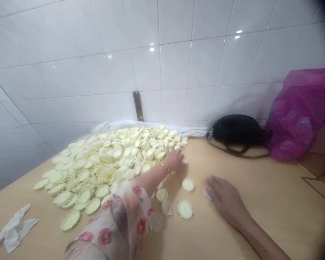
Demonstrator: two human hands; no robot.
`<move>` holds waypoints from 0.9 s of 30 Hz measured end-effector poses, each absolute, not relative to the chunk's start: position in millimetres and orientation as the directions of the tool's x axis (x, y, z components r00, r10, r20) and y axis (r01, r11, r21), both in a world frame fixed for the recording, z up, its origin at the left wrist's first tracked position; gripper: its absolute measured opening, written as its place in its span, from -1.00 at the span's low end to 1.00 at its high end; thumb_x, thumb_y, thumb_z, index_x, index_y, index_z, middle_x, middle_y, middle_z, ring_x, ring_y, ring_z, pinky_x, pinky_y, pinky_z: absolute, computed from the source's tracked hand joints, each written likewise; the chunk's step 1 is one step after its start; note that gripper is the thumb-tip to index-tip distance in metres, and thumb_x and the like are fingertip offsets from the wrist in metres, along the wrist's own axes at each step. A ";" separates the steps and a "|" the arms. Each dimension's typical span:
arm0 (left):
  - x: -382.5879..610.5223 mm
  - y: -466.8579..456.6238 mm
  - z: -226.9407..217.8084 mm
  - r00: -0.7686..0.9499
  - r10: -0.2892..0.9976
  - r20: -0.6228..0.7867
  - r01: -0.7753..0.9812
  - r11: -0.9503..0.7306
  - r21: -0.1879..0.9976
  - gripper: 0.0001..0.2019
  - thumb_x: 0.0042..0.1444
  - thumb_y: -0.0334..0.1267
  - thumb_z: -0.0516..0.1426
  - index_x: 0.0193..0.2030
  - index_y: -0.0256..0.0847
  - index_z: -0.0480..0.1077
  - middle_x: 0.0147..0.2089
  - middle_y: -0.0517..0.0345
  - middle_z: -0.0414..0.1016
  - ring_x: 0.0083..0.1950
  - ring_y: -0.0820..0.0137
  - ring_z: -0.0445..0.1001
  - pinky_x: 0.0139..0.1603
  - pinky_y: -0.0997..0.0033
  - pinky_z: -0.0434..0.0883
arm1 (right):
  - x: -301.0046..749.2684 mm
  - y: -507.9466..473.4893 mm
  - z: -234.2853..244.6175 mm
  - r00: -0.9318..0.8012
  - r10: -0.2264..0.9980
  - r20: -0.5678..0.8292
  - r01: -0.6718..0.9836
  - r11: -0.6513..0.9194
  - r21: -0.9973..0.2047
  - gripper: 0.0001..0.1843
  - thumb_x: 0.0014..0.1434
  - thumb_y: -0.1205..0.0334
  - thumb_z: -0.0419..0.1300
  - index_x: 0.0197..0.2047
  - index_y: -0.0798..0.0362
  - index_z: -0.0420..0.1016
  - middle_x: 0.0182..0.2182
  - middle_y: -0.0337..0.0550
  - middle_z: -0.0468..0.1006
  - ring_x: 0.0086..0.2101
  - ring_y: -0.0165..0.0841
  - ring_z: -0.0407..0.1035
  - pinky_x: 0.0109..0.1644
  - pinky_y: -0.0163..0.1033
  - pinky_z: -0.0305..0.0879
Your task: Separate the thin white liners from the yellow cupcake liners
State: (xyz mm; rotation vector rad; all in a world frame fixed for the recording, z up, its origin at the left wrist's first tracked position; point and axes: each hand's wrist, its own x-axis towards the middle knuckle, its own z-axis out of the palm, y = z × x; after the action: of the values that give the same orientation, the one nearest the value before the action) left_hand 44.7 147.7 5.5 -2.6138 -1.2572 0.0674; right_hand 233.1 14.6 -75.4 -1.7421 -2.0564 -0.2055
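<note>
A big heap of pale yellow toothed plastic discs [111,159] lies on the wooden table [260,202]. My left hand [174,159], with a gold bangle on the wrist and a floral sleeve above it, reaches to the heap's right edge; its fingers curl down onto discs there. My right hand [223,198] rests palm down on the table, fingers closed together over a whitish disc [206,193] at its fingertips. A few loose discs [184,209] lie between the two hands.
A black bag [237,130] with a strap and a magenta plastic bag [300,112] sit at the back right against the white tiled wall. A crumpled white scrap [14,229] lies front left. White cloth [119,125] runs behind the heap.
</note>
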 end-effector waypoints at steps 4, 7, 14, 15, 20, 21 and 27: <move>10.5 140.9 16.7 0.667 0.745 0.014 0.720 -0.641 -0.265 -0.73 -0.02 -0.17 0.04 -0.24 -0.24 0.45 -0.06 -0.09 0.35 -0.05 0.10 0.25 -0.04 -0.03 0.19 | 234.6 15.2 -75.7 -0.123 0.902 0.414 0.964 0.208 -0.167 -0.58 0.24 0.13 -0.15 0.03 0.02 0.37 0.04 -0.06 0.38 0.04 -0.19 0.21 0.03 -0.04 0.21; -16.6 126.9 23.5 0.708 0.706 -0.017 0.655 -0.665 -0.358 -0.78 -0.04 -0.26 0.04 -0.33 -0.28 0.46 -0.03 -0.10 0.34 -0.11 0.16 0.26 -0.01 -0.01 0.17 | 234.5 16.2 -76.5 -0.116 0.902 0.415 0.964 0.204 -0.173 -0.59 0.24 0.13 -0.15 0.03 0.03 0.37 0.05 -0.05 0.38 0.05 -0.18 0.20 0.04 -0.04 0.20; -49.7 109.9 42.5 0.712 0.682 -0.169 0.551 -0.691 -0.469 -0.83 -0.20 -0.28 0.18 -0.41 -0.25 0.48 -0.04 -0.09 0.35 0.03 0.07 0.18 0.12 -0.11 -0.02 | 230.8 15.1 -75.4 -0.105 0.901 0.422 0.960 0.202 -0.192 -0.60 0.25 0.13 -0.14 0.03 0.02 0.38 0.05 -0.06 0.38 0.05 -0.18 0.20 0.05 -0.02 0.20; -47.2 111.1 47.5 0.696 0.685 -0.213 0.555 -0.703 -0.445 -0.82 -0.23 -0.23 0.21 -0.42 -0.22 0.48 -0.06 -0.07 0.37 0.05 0.04 0.17 0.10 -0.14 -0.01 | 229.9 15.0 -75.0 -0.102 0.900 0.424 0.961 0.200 -0.192 -0.60 0.24 0.14 -0.13 0.02 0.02 0.39 0.04 -0.07 0.39 0.05 -0.18 0.21 0.04 -0.02 0.20; 10.4 141.3 59.3 0.780 0.622 -0.069 0.579 -0.759 -0.296 -0.69 0.01 0.00 0.08 -0.29 -0.19 0.45 -0.23 0.00 0.42 -0.10 0.19 0.29 0.01 0.01 0.14 | 228.1 15.5 -76.0 -0.098 0.878 0.468 0.968 0.192 -0.159 -0.63 0.23 0.17 -0.10 0.01 -0.02 0.41 0.03 -0.09 0.41 0.03 -0.18 0.24 0.03 -0.01 0.23; 28.7 152.6 56.2 0.803 0.596 0.019 0.572 -0.760 -0.308 -0.69 0.05 -0.04 0.04 -0.23 -0.20 0.43 -0.18 -0.02 0.42 -0.07 0.18 0.27 0.02 0.04 0.14 | 228.5 15.6 -76.9 -0.103 0.869 0.484 0.970 0.196 -0.146 -0.63 0.23 0.18 -0.09 0.01 -0.03 0.41 0.02 -0.10 0.42 0.02 -0.19 0.25 0.02 -0.02 0.24; 114.3 227.8 8.3 0.682 0.690 0.240 0.730 -0.629 -0.266 -0.62 0.21 -0.15 -0.18 0.00 -0.20 0.32 0.13 -0.11 0.26 0.17 0.08 0.09 0.09 -0.12 0.04 | 232.7 17.6 -83.5 -0.173 0.785 0.595 0.970 0.242 -0.038 -0.65 0.20 0.18 -0.04 -0.01 -0.02 0.42 -0.03 -0.09 0.47 -0.05 -0.20 0.33 -0.08 -0.08 0.32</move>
State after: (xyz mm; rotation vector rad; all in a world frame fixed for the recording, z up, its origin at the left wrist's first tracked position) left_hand 114.3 227.8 8.3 -2.5554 -1.1185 -0.1638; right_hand 232.7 17.6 -83.5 -1.5970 -2.0186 -0.4851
